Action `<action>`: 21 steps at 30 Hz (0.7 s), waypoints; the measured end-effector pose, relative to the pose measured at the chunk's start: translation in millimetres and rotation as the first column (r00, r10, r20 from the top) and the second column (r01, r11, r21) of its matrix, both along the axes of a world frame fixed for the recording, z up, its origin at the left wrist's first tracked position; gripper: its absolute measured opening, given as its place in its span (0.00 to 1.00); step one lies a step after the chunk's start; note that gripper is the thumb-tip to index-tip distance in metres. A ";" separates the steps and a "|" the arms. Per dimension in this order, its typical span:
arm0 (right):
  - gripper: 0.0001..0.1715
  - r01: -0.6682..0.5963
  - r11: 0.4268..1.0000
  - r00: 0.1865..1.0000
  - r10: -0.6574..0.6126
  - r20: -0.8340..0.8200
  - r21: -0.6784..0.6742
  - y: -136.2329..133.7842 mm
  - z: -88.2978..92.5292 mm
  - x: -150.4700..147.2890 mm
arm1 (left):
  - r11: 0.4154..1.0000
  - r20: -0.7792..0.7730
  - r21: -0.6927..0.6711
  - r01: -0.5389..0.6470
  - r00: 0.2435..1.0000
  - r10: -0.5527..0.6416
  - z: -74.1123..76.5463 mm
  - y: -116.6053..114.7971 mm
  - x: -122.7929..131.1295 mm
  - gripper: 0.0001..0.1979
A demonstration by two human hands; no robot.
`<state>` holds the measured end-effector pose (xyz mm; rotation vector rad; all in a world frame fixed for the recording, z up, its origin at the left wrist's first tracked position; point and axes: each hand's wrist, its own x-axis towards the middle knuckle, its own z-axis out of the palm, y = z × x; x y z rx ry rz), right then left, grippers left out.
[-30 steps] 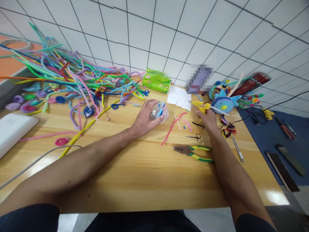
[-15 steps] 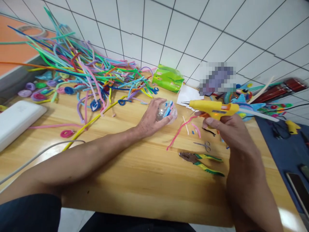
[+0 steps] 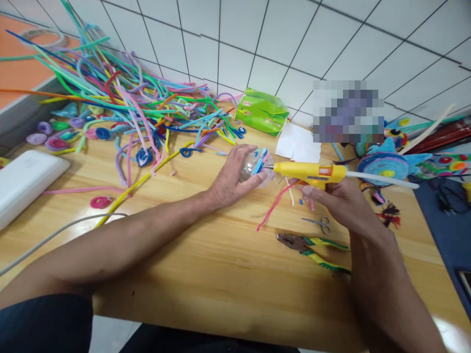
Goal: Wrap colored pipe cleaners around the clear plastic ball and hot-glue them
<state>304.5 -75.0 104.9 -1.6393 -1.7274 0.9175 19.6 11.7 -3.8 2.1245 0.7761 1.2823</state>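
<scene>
My left hand (image 3: pixel 231 177) is wrapped round a clear plastic piece (image 3: pixel 251 164), rounded like a bottle end, with blue and pink strips on it. In my right hand (image 3: pixel 340 200) is a yellow glue gun (image 3: pixel 305 170), a white glue stick (image 3: pixel 382 179) jutting from its back. The metal nozzle meets the strips on the clear piece; whether it touches them I cannot tell. Below the gun a red pipe cleaner (image 3: pixel 274 208) hangs down to the table, near small scissors (image 3: pixel 320 224) and pliers (image 3: pixel 312 250) with green and yellow handles.
A large heap of coloured pipe cleaners (image 3: pixel 147 108) spreads at the back left. A white box-shaped device (image 3: pixel 31 184) lies at the left edge. By the tiled wall are a green packet (image 3: pixel 261 113), white paper (image 3: pixel 299 143) and a blue fish-shaped craft (image 3: pixel 386 164).
My right hand has brought the glue gun left and down, so its nozzle is now at the clear plastic piece. My left hand keeps its hold there. The view has shifted slightly.
</scene>
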 end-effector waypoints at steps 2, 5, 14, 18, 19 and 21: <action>0.16 -0.007 1.000 1.000 0.008 -0.028 0.013 0.6 0.7 -3.6 | 1.000 -0.004 0.001 0.001 1.000 -0.001 0.9 -0.3 -0.5 0.32; 0.13 -0.016 1.000 0.998 0.017 -0.054 0.027 2.3 1.9 -8.1 | 1.000 -0.016 -0.017 0.001 1.000 -0.001 1.4 -0.2 -0.7 0.33; 0.17 0.016 0.997 1.000 -0.015 -0.021 0.069 2.6 -16.7 -4.9 | 1.000 0.032 -0.003 0.002 0.999 -0.002 -1.9 2.2 2.0 0.32; 0.14 0.026 0.982 0.993 -0.047 0.107 0.189 -2.0 -23.5 -1.0 | 1.000 0.038 -0.025 0.016 0.999 -0.015 -2.5 4.5 0.9 0.31; 0.14 0.007 0.974 0.989 -0.040 0.141 0.225 -2.7 -23.7 -0.7 | 0.999 0.041 -0.036 0.018 0.999 -0.016 -2.6 5.0 0.7 0.31; 0.16 -0.045 0.950 0.973 -0.028 0.227 0.310 -3.3 -23.1 -0.1 | 0.998 0.050 -0.056 0.020 0.999 -0.017 -2.8 5.8 0.5 0.32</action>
